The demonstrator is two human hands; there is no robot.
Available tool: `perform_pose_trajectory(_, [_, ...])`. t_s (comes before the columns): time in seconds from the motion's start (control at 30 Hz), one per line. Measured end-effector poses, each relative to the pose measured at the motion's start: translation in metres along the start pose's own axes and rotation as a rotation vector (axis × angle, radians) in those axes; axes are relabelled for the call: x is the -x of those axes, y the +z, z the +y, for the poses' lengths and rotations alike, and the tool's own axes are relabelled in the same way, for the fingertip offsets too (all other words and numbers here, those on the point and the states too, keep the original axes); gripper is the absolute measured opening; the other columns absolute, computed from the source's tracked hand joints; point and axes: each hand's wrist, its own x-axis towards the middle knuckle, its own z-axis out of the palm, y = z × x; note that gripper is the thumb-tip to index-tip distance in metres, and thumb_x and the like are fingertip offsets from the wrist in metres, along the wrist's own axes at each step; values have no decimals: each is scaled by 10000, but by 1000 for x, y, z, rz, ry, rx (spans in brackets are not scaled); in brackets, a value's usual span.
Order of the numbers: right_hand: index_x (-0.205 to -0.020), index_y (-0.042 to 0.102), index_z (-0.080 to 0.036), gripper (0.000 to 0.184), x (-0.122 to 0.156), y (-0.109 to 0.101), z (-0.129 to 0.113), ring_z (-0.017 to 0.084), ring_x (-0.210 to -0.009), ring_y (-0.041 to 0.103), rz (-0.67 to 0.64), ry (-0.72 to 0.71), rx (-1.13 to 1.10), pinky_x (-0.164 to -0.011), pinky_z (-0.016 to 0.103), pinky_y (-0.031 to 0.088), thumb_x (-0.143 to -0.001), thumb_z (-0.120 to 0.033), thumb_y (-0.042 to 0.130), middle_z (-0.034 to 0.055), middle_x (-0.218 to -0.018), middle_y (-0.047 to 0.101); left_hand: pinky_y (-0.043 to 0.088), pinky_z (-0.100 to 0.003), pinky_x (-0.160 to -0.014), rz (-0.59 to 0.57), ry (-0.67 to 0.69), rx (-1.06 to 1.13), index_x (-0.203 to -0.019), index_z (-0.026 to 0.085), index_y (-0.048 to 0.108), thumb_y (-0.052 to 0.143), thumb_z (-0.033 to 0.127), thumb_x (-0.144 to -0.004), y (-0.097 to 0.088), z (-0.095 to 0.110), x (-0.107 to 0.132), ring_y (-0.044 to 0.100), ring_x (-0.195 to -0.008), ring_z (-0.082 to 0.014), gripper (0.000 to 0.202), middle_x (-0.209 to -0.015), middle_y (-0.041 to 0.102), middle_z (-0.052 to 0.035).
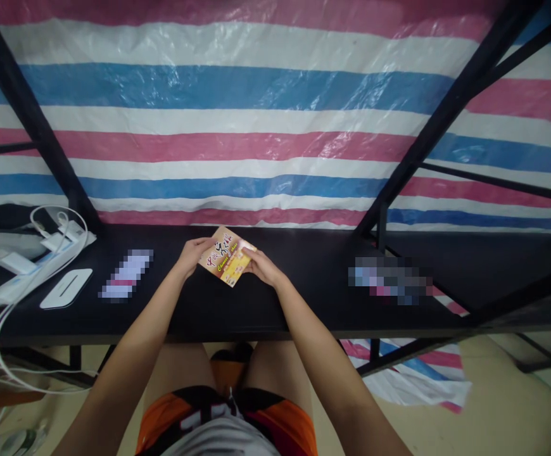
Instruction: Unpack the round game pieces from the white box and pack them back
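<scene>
A flat Chinese chess box [227, 258], yellow and brown with "Chinese chess" printed on it, is held tilted above the black table [237, 313]. Its left edge lies in the fingers of my left hand [196, 254]. On the opposite side my right hand [262, 266] grips the edge, with the thumb on the printed face. Both hands are closed on the box, which looks shut. The underside of the box and the fingers behind it are hidden.
On the left are a white power strip [42, 263] with plugs, looping white cables [0, 354] and a white flat device [66, 289]. Blurred-out items lie left [127, 275] and right [389, 280]. Black metal posts [408, 152] frame a striped tarp [237, 88] behind.
</scene>
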Motion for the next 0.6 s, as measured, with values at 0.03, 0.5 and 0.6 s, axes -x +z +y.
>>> perform_pose_trajectory(0.03, [-997, 643, -154, 377, 1, 0, -1, 136, -668, 649, -16, 21, 12, -558, 207, 517, -787, -466, 635, 68, -842, 705, 508, -294, -637, -40, -38, -16, -862, 106, 719, 798, 386, -593, -1, 0, 1, 665, -690, -208, 396, -799, 726, -103])
perform_pose_trajectory(0.5, [-865, 651, -141, 248, 6, -2, -8, 110, -485, 579, 19, 71, 5, -359, 184, 492, -735, -351, 669, 35, -674, 668, 516, -269, -623, -131, -173, 94, -864, 133, 702, 668, 492, -750, -8, -1, -2, 665, -707, -186, 378, -858, 720, -113])
perform_pose_trajectory(0.6, [-902, 625, -150, 244, 1, -5, -7, 109, -506, 587, 145, -25, -48, -383, 192, 511, -770, -354, 644, 30, -704, 656, 515, -258, -605, -155, -207, 85, -910, 117, 680, 679, 483, -748, -2, -2, 1, 644, -640, -155, 400, -840, 707, -117])
